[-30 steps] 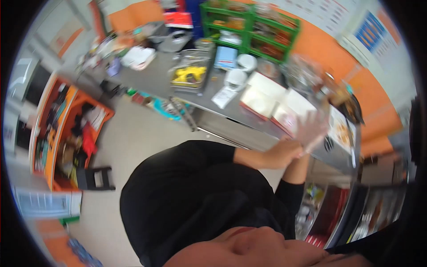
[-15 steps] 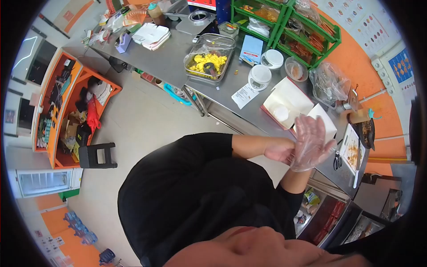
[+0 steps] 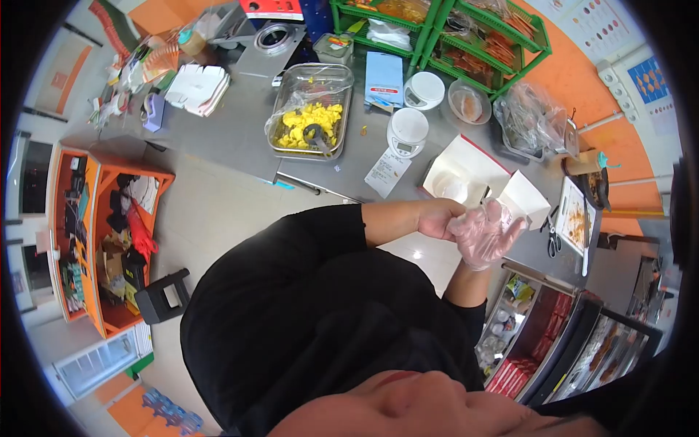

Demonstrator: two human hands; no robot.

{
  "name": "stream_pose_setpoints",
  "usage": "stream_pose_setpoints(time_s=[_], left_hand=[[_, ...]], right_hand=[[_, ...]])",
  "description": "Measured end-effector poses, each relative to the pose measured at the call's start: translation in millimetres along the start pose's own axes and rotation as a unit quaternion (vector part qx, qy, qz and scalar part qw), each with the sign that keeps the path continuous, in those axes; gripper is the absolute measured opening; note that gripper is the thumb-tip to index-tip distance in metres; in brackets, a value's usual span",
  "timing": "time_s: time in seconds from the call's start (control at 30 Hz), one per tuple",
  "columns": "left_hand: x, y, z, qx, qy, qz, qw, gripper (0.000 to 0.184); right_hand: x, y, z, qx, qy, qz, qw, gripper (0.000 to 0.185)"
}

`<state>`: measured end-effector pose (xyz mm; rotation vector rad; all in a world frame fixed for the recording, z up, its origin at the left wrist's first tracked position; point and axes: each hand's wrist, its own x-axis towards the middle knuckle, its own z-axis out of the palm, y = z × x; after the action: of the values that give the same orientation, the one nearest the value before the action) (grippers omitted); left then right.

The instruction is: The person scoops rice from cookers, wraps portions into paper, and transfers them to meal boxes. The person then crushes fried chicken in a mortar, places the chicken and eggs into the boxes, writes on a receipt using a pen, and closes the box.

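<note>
My right hand (image 3: 486, 237) wears a clear plastic glove, palm up with its fingers apart and partly bent, and holds no object. Bare and closed, my left hand (image 3: 440, 218) presses its fingertips on the glove at the finger side of my right hand. Just beyond both hands, an open white-and-red box (image 3: 470, 164) lies on the steel table, with a small round white cup (image 3: 450, 187) inside. Part of the box is hidden behind the glove.
Left of the box are a receipt (image 3: 388, 172), a white scale (image 3: 408, 131) and a tray of yellow food (image 3: 312, 125). Black scissors (image 3: 554, 242) and a cutting board (image 3: 575, 211) lie at right. Green racks (image 3: 486, 45) stand behind; a black stool (image 3: 164, 297) is on the floor.
The view has shifted and sharpened. My left hand has moved from the right wrist toward the gloved fingers, and the gloved fingers have gone from raised to more bent.
</note>
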<state>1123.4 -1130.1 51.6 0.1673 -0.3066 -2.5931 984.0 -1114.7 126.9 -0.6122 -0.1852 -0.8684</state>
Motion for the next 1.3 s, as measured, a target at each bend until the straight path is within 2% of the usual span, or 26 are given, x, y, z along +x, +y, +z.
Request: stream_pose_setpoints(time_s=[0.07, 0.1, 0.13, 0.2, 0.23, 0.33, 0.37, 0.43, 0.47, 0.5, 0.53, 0.57, 0.6, 0.63, 0.7, 0.73, 0.8, 0.83, 0.87, 0.93, 1.03, 1.1, 1.17, 1.23, 1.27, 1.3], left_hand=[[14, -11, -34, 0.007, -0.019, -0.048, 0.999, 0.035], [20, -19, -51, 0.011, -0.121, -0.030, 0.992, 0.037], [16, -24, -46, 0.012, -0.124, -0.039, 0.991, 0.037], [-6, -38, -22, -0.002, -0.088, -0.080, 0.993, 0.037], [-16, -45, -9, -0.007, -0.070, -0.099, 0.993, 0.038], [-10, -63, -40, 0.170, -0.051, -0.198, 0.964, 0.050], [-14, -56, -39, 0.171, -0.054, -0.201, 0.963, 0.050], [-33, -26, -44, 0.256, 0.152, -0.227, 0.927, 0.040], [-46, -7, -43, 0.429, 0.151, -0.153, 0.877, 0.035], [-59, 9, -42, 0.586, 0.142, -0.073, 0.794, 0.030], [-66, 10, -86, 0.660, 0.226, 0.021, 0.716, 0.027], [-85, 20, -86, 0.679, 0.338, 0.140, 0.637, 0.033], [-98, 28, -94, 0.752, 0.403, 0.155, 0.499, 0.041], [-105, 36, -102, 0.802, 0.456, 0.169, 0.346, 0.050], [-113, 42, -90, 0.806, 0.517, 0.154, 0.245, 0.066], [-112, 42, -93, 0.809, 0.511, 0.156, 0.245, 0.066], [-107, 40, -105, 0.784, 0.555, 0.017, 0.279, 0.071], [-104, 42, -106, 0.763, 0.551, -0.010, 0.338, 0.071], [-101, 43, -110, 0.767, 0.545, -0.011, 0.338, 0.071], [-99, 43, -119, 0.698, 0.566, 0.022, 0.438, 0.070], [-103, 37, -77, 0.698, 0.581, 0.019, 0.418, 0.078], [-116, 37, -40, 0.780, 0.501, -0.008, 0.375, 0.072], [-120, 51, -46, 0.798, 0.496, 0.044, 0.338, 0.056], [-115, 54, 14, 0.784, 0.455, 0.193, 0.376, 0.046], [-98, 52, 52, 0.775, 0.349, 0.240, 0.468, 0.060], [-74, 37, 96, 0.669, 0.267, 0.250, 0.647, 0.068]], right_hand=[[9, 22, 3, 0.124, -0.042, -0.043, 0.991, 0.079], [17, 31, 8, 0.094, -0.067, -0.032, 0.993, 0.074], [26, 39, 20, 0.089, -0.065, -0.039, 0.993, 0.074], [46, 50, 44, 0.215, 0.112, -0.113, 0.964, 0.081], [51, 52, 45, 0.155, 0.159, -0.154, 0.963, 0.083], [41, 47, 32, 0.212, 0.133, -0.242, 0.937, 0.080], [34, 38, 34, 0.170, 0.099, -0.214, 0.957, 0.067], [1, 21, -6, 0.064, 0.029, -0.190, 0.979, 0.054], [-11, 20, -6, -0.188, 0.091, -0.190, 0.959, 0.044], [-23, 18, -6, -0.427, 0.154, -0.171, 0.875, 0.035], [-31, 17, 12, -0.727, 0.320, -0.148, 0.589, 0.026], [-1, 11, 69, -0.896, 0.290, -0.087, 0.325, 0.037], [-15, 12, 65, -0.896, 0.298, -0.088, 0.318, 0.037], [-38, 13, 51, -0.852, 0.354, -0.085, 0.376, 0.040], [-95, 21, 19, -0.770, 0.447, -0.082, 0.448, 0.045], [-118, 25, 16, -0.769, 0.452, -0.086, 0.444, 0.045], [-161, 35, 17, -0.803, 0.471, 0.019, 0.365, 0.046], [-186, 41, 12, -0.815, 0.465, 0.020, 0.346, 0.047], [-211, 48, 8, -0.813, 0.471, 0.019, 0.342, 0.047], [-253, 57, 8, -0.776, 0.518, 0.028, 0.359, 0.047], [-304, 62, 21, -0.738, 0.569, 0.040, 0.361, 0.044], [-340, 59, 28, -0.719, 0.597, 0.042, 0.354, 0.042], [-381, 54, 41, -0.697, 0.626, 0.047, 0.348, 0.041], [-414, 48, 47, -0.685, 0.647, 0.061, 0.331, 0.037], [-419, 44, 46, -0.678, 0.656, 0.045, 0.328, 0.037], [-427, 38, 55, -0.622, 0.706, 0.046, 0.336, 0.038]])
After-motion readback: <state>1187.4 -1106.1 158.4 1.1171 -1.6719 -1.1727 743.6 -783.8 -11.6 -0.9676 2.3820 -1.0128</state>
